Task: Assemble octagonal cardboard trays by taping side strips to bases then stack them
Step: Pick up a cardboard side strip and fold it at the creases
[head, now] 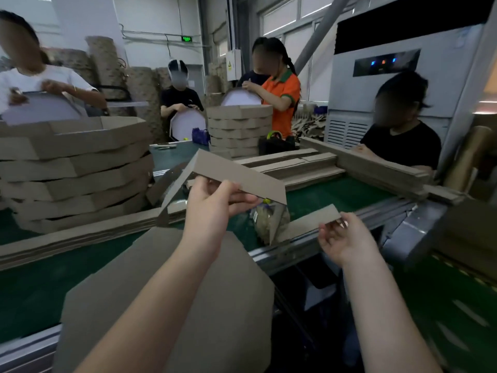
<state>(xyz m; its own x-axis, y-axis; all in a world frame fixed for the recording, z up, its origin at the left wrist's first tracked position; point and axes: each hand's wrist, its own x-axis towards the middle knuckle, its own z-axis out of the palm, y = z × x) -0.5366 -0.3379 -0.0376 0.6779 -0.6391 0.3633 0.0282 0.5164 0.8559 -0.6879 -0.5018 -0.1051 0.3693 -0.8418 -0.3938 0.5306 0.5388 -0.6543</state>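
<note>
Gripping folded side strip in left hand, right hand pinching its end, green wall sign unreadable.

- Your side strip is plain grey-brown cardboard.
- The octagonal base nearest you is the same dull grey-brown, unpatterned.
- Your table has a dark green surface with a silver metal edge.
- The stacked trays on your left are grey-brown outside.
- Opposite you, one shirt is orange with green collar and cuff trim.
- A held-up tray shows a white inner face.
</note>
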